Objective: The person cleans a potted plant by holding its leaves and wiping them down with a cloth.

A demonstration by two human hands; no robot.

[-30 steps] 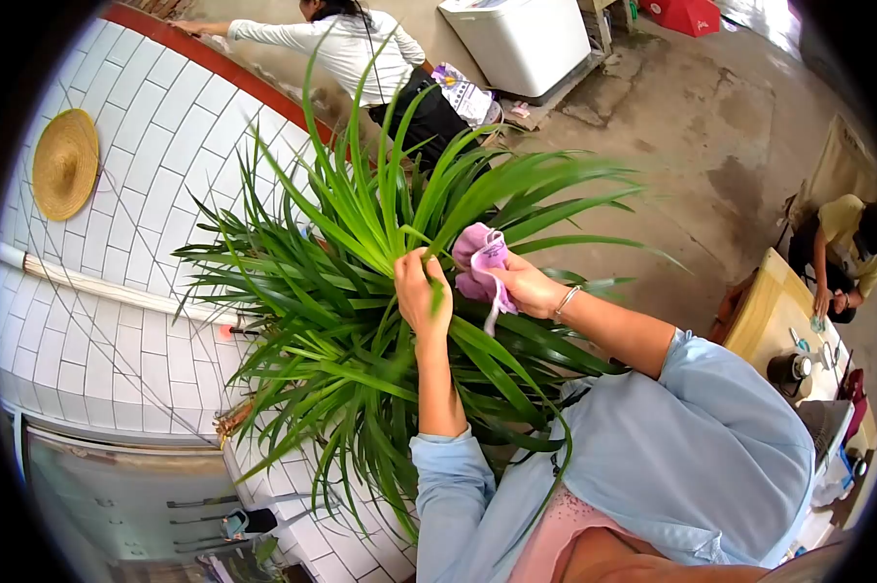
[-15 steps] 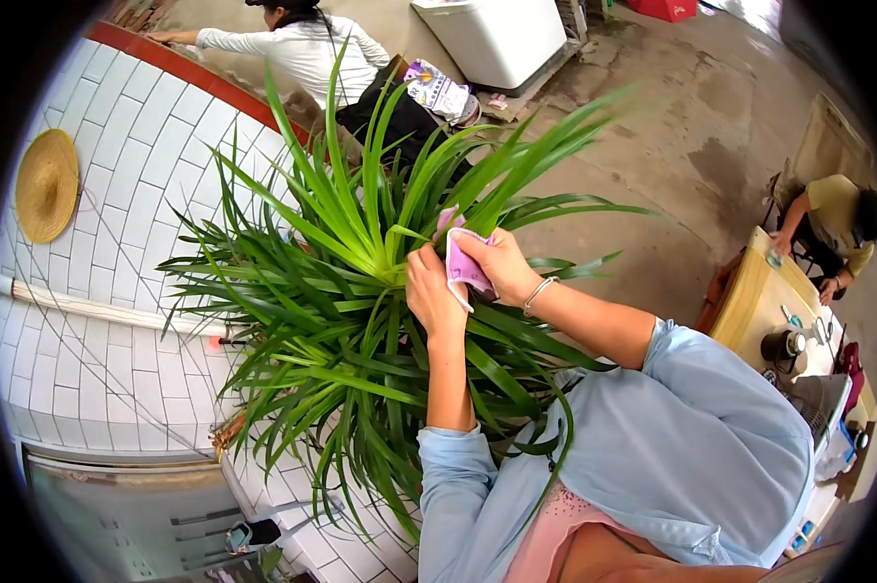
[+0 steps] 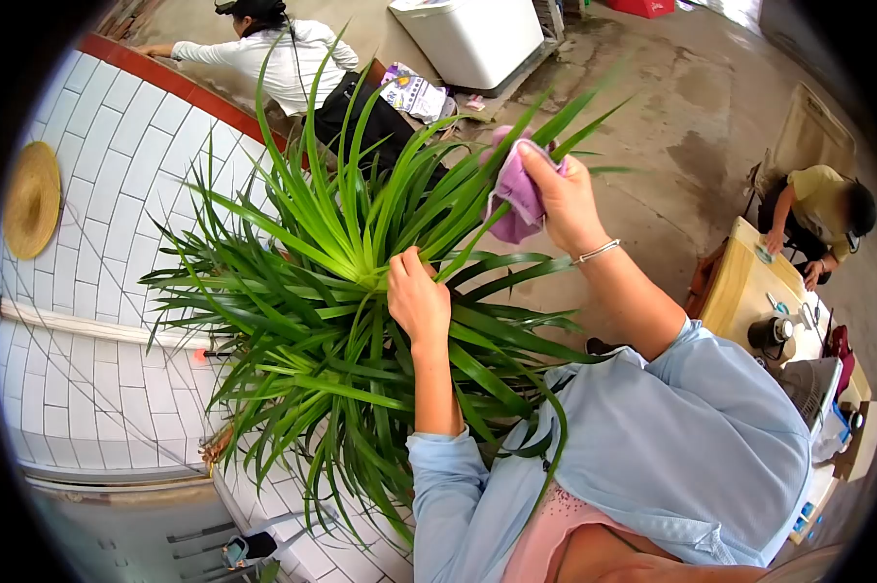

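Observation:
A large green plant (image 3: 346, 321) with long strap-like leaves fills the middle of the view. My left hand (image 3: 419, 299) is closed near the base of its bright upper rosette, with the fingers pinching a leaf there. Farther out, to the upper right, my right hand (image 3: 563, 202) grips a purple cloth (image 3: 518, 199) with a pale edge. The cloth is folded over leaves toward their tips, which stick out beyond it. How many leaves lie inside the cloth is hidden.
White brick-pattern tiles (image 3: 98, 146) with a straw hat (image 3: 32, 200) lie to the left. A person in white (image 3: 302, 63) crouches beyond the plant, near a white bin-like box (image 3: 477, 44). Another person (image 3: 822, 214) sits at a wooden table (image 3: 739, 282) on the right.
My right hand has slid the cloth outward along the leaves, up and to the right, away from my left hand. My left hand stays near the rosette's base.

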